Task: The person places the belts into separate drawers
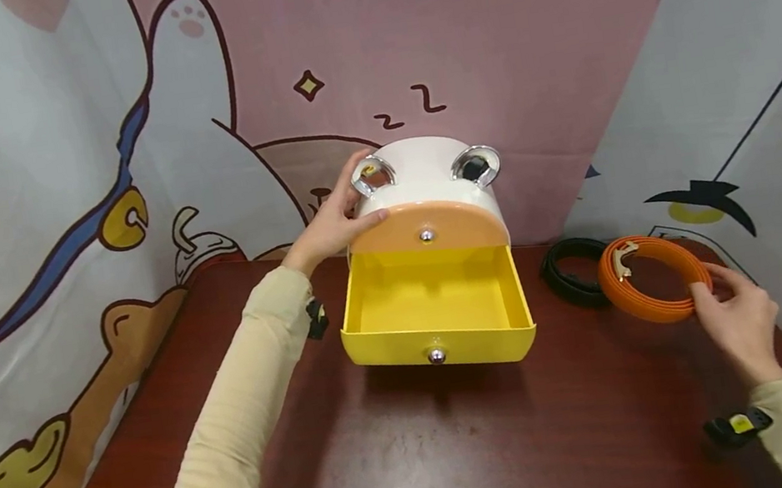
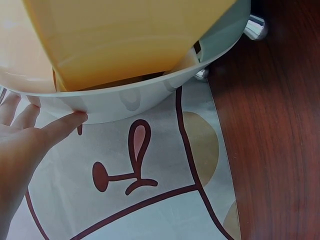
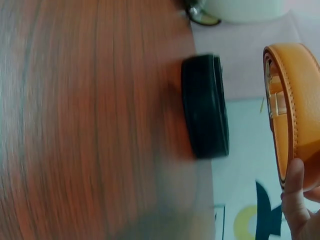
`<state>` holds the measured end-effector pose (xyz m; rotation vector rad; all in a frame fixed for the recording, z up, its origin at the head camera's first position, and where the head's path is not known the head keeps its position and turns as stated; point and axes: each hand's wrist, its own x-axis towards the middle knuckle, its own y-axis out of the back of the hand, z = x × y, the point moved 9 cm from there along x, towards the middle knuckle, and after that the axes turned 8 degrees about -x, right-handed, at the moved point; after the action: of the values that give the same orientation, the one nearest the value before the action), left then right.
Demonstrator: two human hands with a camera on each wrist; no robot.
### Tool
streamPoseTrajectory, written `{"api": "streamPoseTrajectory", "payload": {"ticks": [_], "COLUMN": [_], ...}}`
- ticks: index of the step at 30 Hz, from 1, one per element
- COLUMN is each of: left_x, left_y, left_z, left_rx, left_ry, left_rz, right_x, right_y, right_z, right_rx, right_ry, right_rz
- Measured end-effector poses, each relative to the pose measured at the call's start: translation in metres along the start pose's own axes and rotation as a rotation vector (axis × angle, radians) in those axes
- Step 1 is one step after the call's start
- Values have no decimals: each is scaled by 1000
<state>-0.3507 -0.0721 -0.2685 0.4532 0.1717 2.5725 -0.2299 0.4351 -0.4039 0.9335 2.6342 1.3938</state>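
Note:
A small white cabinet [image 1: 424,159] with two shiny ring-shaped eyes stands on the table. Its upper orange drawer [image 1: 389,233] is closed, while the lower yellow drawer [image 1: 391,343] is pulled out with nothing inside. My left hand [image 1: 332,221] rests against the cabinet's left side; in the left wrist view its fingers [image 2: 65,125] touch the white shell. Off to the right, my right hand [image 1: 739,318] pinches the near edge of a coiled orange belt [image 1: 646,303] between thumb and fingers. The right wrist view shows that belt [image 3: 305,95] raised off the table, its metal buckle inside the coil.
A coiled black belt [image 1: 566,285] lies on the table between the cabinet and the orange belt. Behind the dark red wooden table [image 1: 423,458], printed cartoon cloth [image 1: 480,28] hangs at the back and along both sides.

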Motion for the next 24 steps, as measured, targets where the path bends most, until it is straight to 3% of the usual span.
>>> {"api": "streamPoseTrajectory", "payload": {"ticks": [11, 17, 24], "left_x": [-1, 2, 0], "left_y": [1, 3, 0], "left_z": [1, -8, 1], "left_rx": [-7, -4, -7], "left_ry": [-9, -22, -22], "left_rz": [1, 6, -5], "right_x": [-15, -22, -34], "right_y": [-10, -13, -9], "right_z": [-33, -45, -64], "right_rx": [1, 22, 59], "right_ry": [67, 94, 146], "right_rz": [-23, -47, -17]}}
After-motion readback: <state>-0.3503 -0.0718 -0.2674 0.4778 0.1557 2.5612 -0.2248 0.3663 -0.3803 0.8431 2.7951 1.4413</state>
